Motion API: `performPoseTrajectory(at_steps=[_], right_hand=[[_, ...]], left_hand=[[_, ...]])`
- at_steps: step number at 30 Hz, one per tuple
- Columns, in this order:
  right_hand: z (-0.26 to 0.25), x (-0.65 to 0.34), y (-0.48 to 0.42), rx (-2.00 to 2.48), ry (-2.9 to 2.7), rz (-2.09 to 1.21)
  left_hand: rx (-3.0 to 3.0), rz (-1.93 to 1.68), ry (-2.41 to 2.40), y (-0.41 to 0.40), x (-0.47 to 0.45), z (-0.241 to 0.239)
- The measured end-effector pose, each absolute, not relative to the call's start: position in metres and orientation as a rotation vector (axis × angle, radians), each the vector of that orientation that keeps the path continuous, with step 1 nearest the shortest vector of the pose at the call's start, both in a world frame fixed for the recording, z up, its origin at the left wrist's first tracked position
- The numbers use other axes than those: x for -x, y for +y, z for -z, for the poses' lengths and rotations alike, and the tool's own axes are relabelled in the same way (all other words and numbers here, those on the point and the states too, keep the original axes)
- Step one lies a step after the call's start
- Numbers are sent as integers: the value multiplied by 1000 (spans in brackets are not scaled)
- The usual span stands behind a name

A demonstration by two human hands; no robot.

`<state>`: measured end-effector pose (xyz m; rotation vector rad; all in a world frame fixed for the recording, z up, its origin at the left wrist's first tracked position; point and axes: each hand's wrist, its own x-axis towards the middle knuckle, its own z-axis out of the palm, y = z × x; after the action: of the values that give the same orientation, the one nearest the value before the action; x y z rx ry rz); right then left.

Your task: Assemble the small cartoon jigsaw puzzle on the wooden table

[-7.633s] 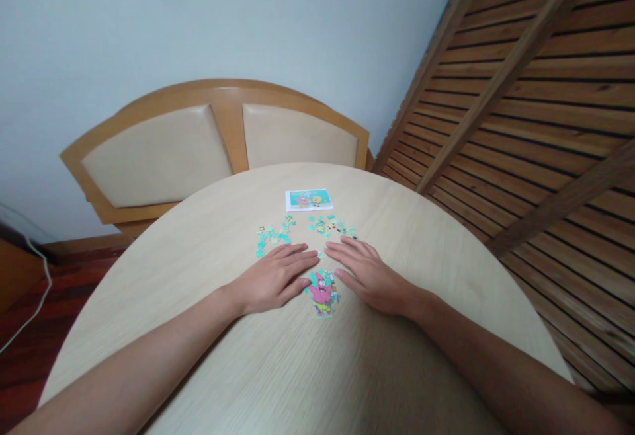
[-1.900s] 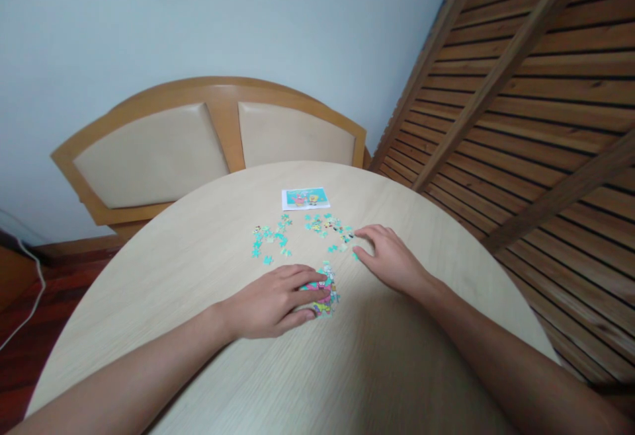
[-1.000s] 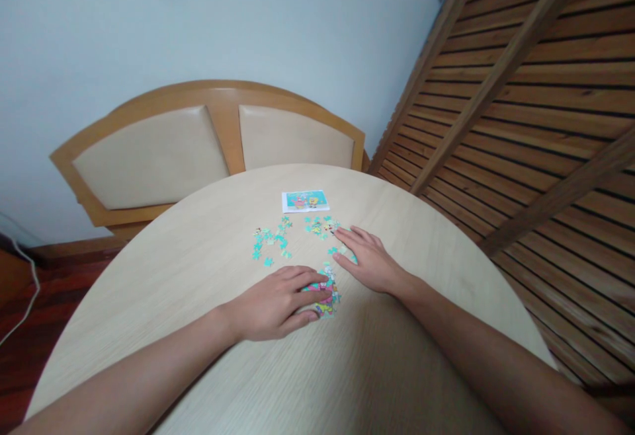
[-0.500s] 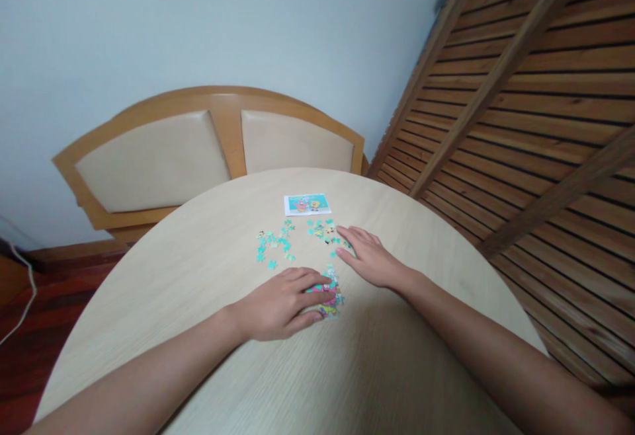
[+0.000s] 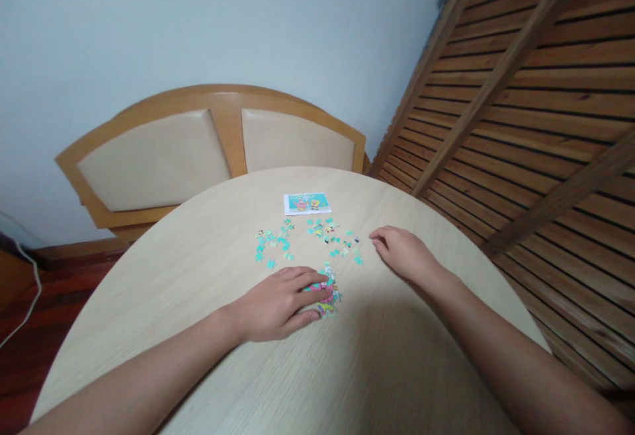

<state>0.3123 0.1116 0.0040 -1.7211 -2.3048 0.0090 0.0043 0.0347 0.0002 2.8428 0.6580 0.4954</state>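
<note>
My left hand (image 5: pixel 280 303) lies flat with spread fingers resting on a partly joined jigsaw puzzle (image 5: pixel 326 304). Pink, yellow-green and turquoise parts of its picture show around the fingers; the rest is hidden beneath them. My right hand (image 5: pixel 404 252) is to the right of the loose puzzle pieces (image 5: pixel 346 244), apart from them. Its fingers are curled in with the thumb close to the index finger, and anything between the tips is too small to make out. More turquoise puzzle pieces (image 5: pixel 270 240) lie scattered to the left, beyond my left hand.
A picture card (image 5: pixel 308 203) with cartoon figures lies behind the pieces on the round wooden table (image 5: pixel 198 276). Past the far edge stands a padded wooden backrest (image 5: pixel 233 131) against the wall. A slatted wooden panel (image 5: pixel 520 104) leans at the right.
My right hand has moved right, off the loose pieces, and its fingers have curled in. Pieces it covered now show. My left hand stays on the joined puzzle.
</note>
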Motion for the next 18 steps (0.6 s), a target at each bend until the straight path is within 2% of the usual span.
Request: performPoseTrajectory(at_steps=[6,12,18], right_hand=[[-24,-299,75,1821,-2462,-71],[-22,-272,52,1514,-2663,-181],[-17,-260,57,1176,-2608,-374]], left_hand=[[-2841,-493,768,35,-4,0],[-2850,-445,781,34,-2,1],[-2863,-429,749,34,-1,1]])
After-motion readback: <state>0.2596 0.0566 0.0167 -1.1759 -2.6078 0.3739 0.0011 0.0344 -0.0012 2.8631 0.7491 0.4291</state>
